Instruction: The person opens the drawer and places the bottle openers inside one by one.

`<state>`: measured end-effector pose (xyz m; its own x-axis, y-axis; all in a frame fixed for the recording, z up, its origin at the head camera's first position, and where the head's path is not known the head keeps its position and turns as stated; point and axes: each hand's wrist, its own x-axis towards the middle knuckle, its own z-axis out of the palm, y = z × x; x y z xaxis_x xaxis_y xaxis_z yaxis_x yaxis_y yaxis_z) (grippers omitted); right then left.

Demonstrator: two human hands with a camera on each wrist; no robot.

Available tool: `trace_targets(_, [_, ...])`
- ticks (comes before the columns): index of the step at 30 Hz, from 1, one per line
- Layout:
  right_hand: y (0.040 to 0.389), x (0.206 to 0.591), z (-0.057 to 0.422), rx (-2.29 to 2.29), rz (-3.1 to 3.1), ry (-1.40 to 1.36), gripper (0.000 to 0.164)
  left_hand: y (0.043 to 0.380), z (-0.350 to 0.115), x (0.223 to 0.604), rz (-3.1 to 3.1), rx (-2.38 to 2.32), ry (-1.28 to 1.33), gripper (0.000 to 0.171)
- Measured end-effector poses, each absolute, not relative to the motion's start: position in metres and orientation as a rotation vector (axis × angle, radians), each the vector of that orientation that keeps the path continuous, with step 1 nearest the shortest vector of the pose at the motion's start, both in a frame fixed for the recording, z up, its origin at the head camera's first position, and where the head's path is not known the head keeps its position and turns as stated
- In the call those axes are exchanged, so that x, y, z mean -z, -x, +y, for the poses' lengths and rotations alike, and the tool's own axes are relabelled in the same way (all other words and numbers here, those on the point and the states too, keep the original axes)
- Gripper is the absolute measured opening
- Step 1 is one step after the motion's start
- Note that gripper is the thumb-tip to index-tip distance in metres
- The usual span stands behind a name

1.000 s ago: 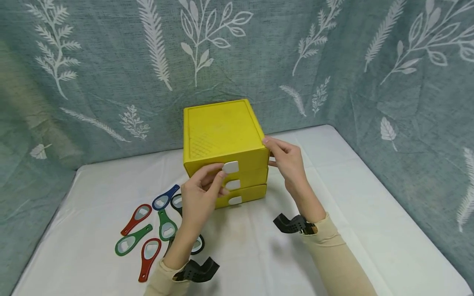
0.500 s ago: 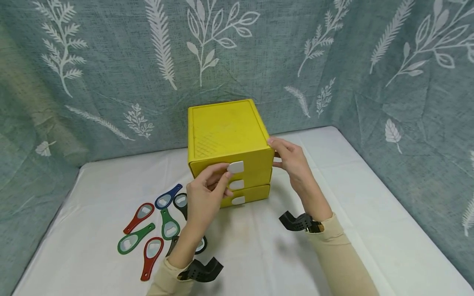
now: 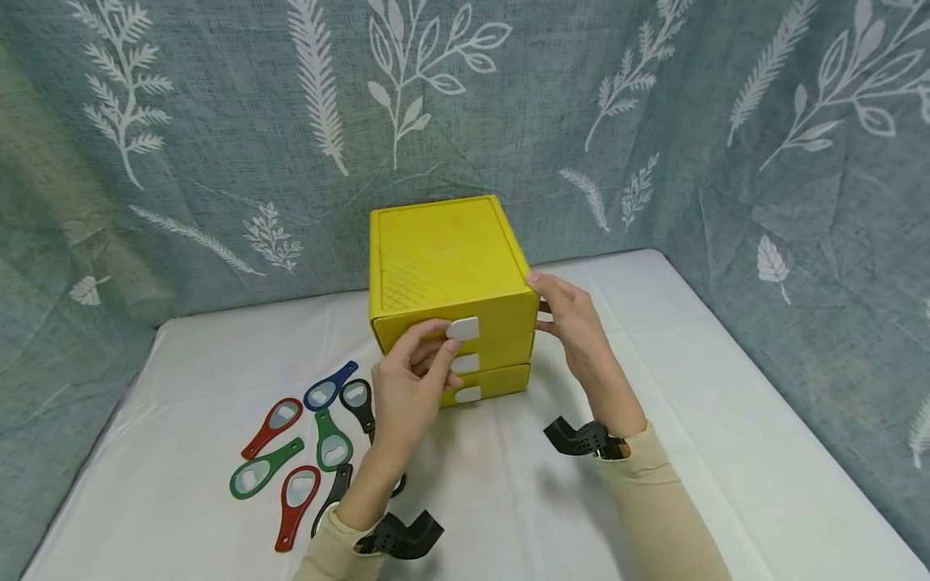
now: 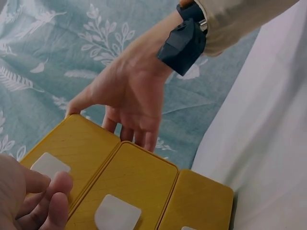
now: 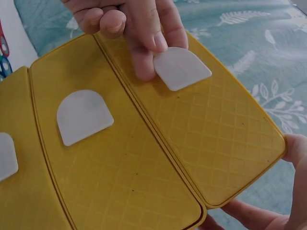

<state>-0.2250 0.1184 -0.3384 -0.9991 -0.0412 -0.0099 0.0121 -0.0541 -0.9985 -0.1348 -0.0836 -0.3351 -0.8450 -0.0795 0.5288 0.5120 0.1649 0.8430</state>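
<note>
A yellow drawer cabinet with three stacked drawers stands at the middle of the table. Each drawer front carries a white tab handle. My left hand is at the top drawer, its thumb and fingers pinching the edge of the top handle. At the cabinet's right side is my right hand; its thumb touches the top front corner, and its fairly straight fingers lie along the side, partly hidden. The middle handle and the bottom handle are untouched. All drawers look closed.
Several bottle openers with red, green, blue and black rims, such as a red one and a blue one, lie left of the cabinet. My left forearm partly covers some. A patterned cloth hangs behind the white-covered table.
The head view has shifted slightly, so the scene sits farther right. My left thumb has moved a little closer to the top handle. The right hand stays at the cabinet's corner.
</note>
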Motion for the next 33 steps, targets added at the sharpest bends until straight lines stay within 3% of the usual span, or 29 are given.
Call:
trace_targets(16, [0.23, 0.34, 0.126, 2.232, 2.026, 0.104, 0.058, 0.148, -0.085, 0.366, -1.904, 1.696, 0.375, 0.016])
trace_targets(26, [0.231, 0.341, 0.124, 2.277, 1.95, 0.125, 0.053, 0.143, -0.086, 0.367, -1.903, 1.637, 0.407, 0.014])
trace_targets(33, [0.233, 0.34, 0.126, 2.272, 1.894, 0.131, 0.054, 0.119, -0.081, 0.343, -1.933, 1.615, 0.425, 0.014])
